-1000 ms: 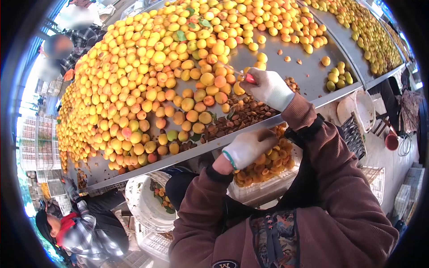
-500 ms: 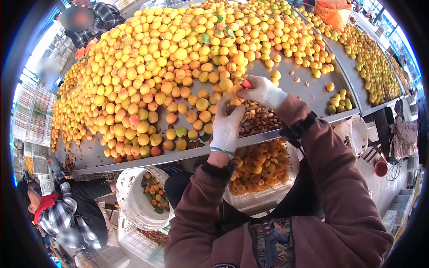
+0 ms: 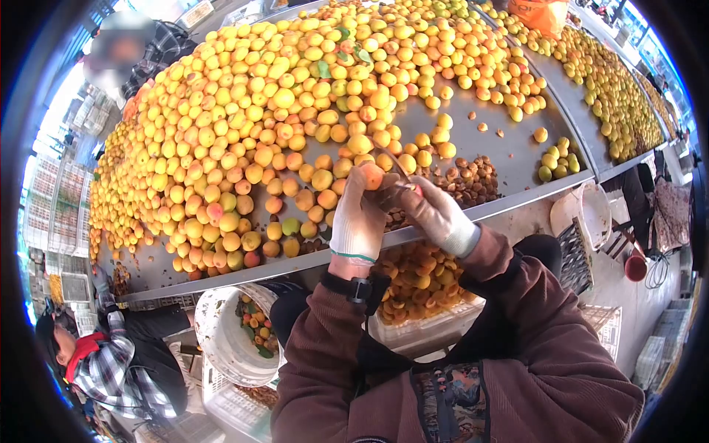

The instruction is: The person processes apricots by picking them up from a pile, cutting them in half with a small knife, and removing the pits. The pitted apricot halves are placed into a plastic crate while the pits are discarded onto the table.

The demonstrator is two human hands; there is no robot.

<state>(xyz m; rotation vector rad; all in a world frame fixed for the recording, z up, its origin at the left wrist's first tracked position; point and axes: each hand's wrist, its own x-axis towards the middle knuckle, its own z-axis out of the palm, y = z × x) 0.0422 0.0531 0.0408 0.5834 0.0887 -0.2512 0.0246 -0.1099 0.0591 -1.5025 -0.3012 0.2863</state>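
My left hand [image 3: 357, 221], in a white glove, grips an orange-yellow apricot [image 3: 371, 176] between thumb and fingers above the table's near edge. Close against it on the right, my gloved right hand [image 3: 441, 214] is closed on a small knife [image 3: 394, 162]; a bit of red handle shows at the fingers, and the thin blade points up and away from me. Brown apricot pits [image 3: 473, 181] lie in a pile on the metal table just beyond my right hand. Whole apricots [image 3: 322, 179] crowd the table left of and beyond both hands.
Below the metal table's edge [image 3: 303, 261], a crate holds opened apricots [image 3: 417, 284]. A white bucket [image 3: 214, 332] with fruit and leaves stands at left. Another bucket [image 3: 593, 214] is at right. One person [image 3: 111, 362] sits at left; another [image 3: 164, 52] is across the table.
My right hand has come down and nearer to me, the knife blade now in plain view. My left hand has shifted slightly left, with the apricot now showing clearly at its fingertips.
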